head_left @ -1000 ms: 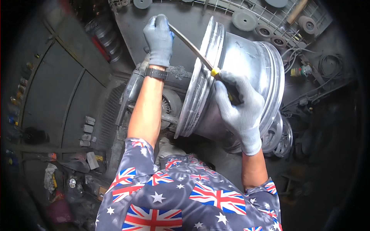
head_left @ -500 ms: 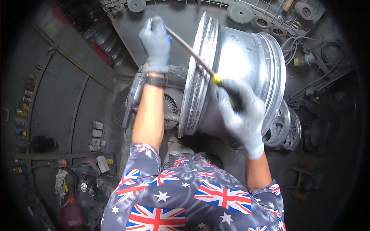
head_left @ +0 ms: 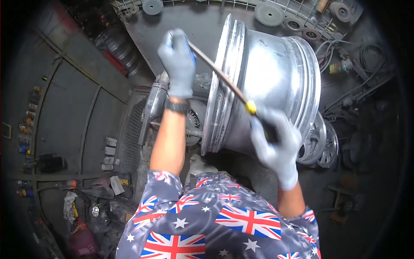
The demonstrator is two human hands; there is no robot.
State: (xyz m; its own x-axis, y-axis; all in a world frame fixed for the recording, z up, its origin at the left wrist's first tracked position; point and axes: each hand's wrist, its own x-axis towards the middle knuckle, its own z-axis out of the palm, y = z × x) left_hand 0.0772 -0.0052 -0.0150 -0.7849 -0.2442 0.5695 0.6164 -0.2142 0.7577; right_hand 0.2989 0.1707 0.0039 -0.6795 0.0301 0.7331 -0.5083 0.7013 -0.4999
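- Head view: the left hand point(head_left: 177, 64), in a pale grey glove, has its grip closed round the far end of a long file point(head_left: 220, 77), up beside the near rim of the wheel.
- The right hand point(head_left: 276, 146), gloved the same, is closed round the file's dark handle, just below its yellow collar point(head_left: 250, 107); this hand is blurred.
- The file lies slantwise, from upper left to lower right, across the left rim flange of the silver alloy wheel point(head_left: 267, 82), and appears to touch it.
- The wheel stands on edge, its barrel facing the camera, mounted on a grey machine point(head_left: 155, 108) whose round hub shows just left of the rim.
- Open room: dark floor point(head_left: 64, 121) lies well clear to the left of the left forearm; a dark panel behind the wheel is bare above the left hand.
- Tight spots: further bright rims point(head_left: 321, 140) stand just right of the wheel, near the right hand; a wire rack with discs point(head_left: 269, 14) runs along the upper edge.
- Against the earlier frame: the right hand sits lower and further from the rim, and the left hand has shifted a little towards the rim.
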